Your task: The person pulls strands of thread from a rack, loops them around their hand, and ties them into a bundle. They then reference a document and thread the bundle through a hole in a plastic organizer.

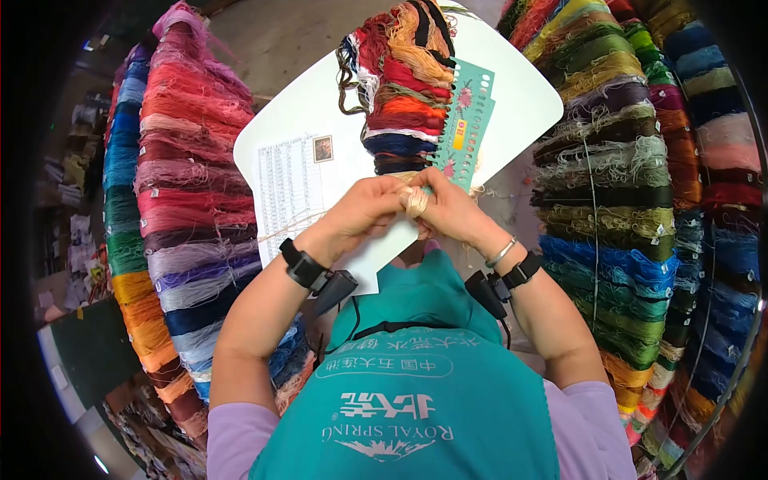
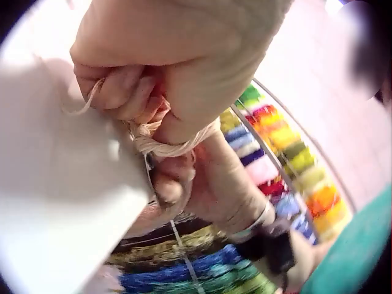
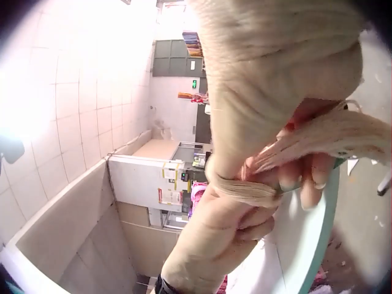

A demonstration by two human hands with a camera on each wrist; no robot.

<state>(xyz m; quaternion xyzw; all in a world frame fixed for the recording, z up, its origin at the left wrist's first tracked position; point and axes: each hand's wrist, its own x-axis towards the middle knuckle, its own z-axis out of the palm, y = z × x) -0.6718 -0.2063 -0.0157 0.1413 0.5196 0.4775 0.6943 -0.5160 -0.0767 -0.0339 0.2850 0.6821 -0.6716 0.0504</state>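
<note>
Cream thread [image 1: 415, 202] wraps fingers of both curled hands.

Board [image 1: 520, 92] is the reference. On it: sheet [image 1: 288, 188] left, card [image 1: 466, 128] right, skeins [image 1: 400, 88] between. Left rack [image 1: 184, 184] and right rack [image 1: 624, 184] flank it. At its near edge, left hand [image 1: 364, 210] and right hand [image 1: 452, 212] meet on a bundle [image 1: 415, 202].

Cream thread [image 1: 414, 201], a small looped skein, pinched between left hand [image 1: 362, 212] and right hand [image 1: 453, 212].
</note>
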